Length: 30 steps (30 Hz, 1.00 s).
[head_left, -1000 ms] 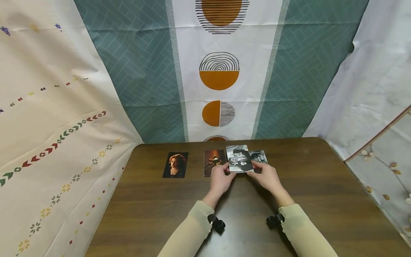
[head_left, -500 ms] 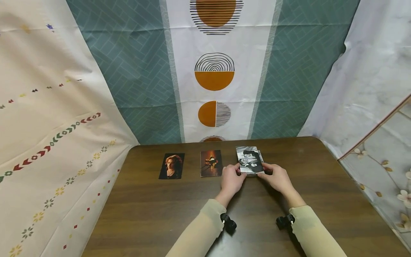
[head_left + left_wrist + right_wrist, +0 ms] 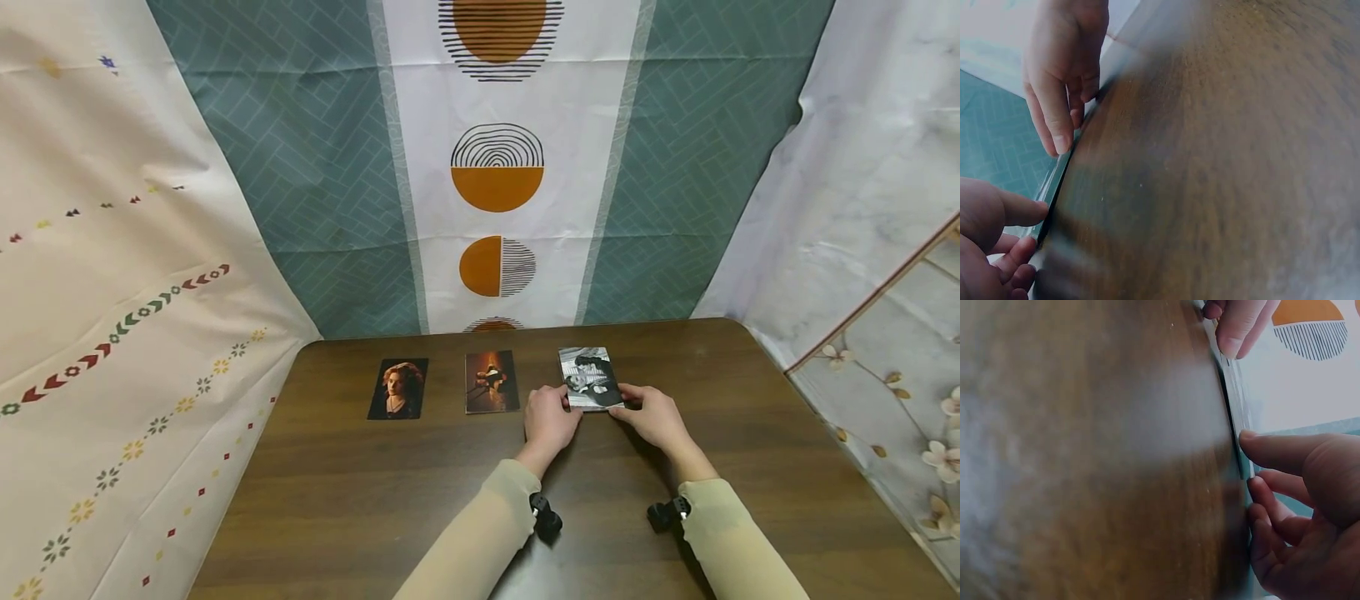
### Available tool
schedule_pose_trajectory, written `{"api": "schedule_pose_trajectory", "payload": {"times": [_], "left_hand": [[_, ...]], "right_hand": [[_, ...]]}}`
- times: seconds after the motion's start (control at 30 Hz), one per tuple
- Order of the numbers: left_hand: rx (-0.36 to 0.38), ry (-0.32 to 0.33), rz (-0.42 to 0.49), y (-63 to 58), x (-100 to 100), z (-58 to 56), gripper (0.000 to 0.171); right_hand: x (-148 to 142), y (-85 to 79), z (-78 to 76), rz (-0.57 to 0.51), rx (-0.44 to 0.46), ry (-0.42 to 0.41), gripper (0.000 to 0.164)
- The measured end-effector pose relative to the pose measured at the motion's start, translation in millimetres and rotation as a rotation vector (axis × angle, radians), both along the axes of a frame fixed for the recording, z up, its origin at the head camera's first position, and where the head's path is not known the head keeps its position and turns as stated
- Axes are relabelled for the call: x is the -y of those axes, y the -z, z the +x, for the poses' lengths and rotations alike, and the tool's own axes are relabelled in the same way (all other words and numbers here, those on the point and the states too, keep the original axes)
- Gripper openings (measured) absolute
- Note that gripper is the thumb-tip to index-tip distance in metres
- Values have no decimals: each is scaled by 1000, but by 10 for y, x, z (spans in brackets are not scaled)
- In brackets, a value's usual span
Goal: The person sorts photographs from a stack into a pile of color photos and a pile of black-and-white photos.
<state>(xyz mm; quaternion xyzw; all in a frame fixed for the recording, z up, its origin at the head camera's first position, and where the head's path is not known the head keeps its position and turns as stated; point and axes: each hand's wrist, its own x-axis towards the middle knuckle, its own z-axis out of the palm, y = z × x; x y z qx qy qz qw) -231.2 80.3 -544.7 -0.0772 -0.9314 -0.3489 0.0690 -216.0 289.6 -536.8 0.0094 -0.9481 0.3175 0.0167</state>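
Note:
A black-and-white photo card [image 3: 588,377] lies at the back of the wooden table, right of the middle. My left hand [image 3: 551,415] pinches its near left corner between thumb and fingers. The near right corner is pinched by my right hand [image 3: 652,413]. In the left wrist view the card's edge [image 3: 1054,187] shows thin and low along the tabletop, between both hands. The right wrist view has my right thumb [image 3: 1272,450] against that same edge. Whatever lies under this card is hidden from above.
To the left, a dark reddish photo card [image 3: 492,382] lies flat, and farther left a portrait photo card [image 3: 399,389]. Patterned cloth [image 3: 345,208] hangs behind the wooden table [image 3: 360,517], with more cloth along both sides. Each wrist wears a small black camera [image 3: 547,521].
Both hands have carried the black-and-white card rightward and down over another black-and-white card, which it now covers. The view has shifted slightly; the two cards on the left stay put.

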Motion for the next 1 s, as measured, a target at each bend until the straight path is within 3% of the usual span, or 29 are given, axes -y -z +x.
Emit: {"api": "schedule_pose_trajectory", "payload": {"times": [0.4, 1.0], "left_hand": [[3, -8, -122, 10, -30, -25, 32], [39, -6, -131, -29, -28, -24, 34]], "right_hand": [[-4, -2, -23, 5, 30, -5, 58], [-12, -20, -21, 13, 31, -14, 60]]}}
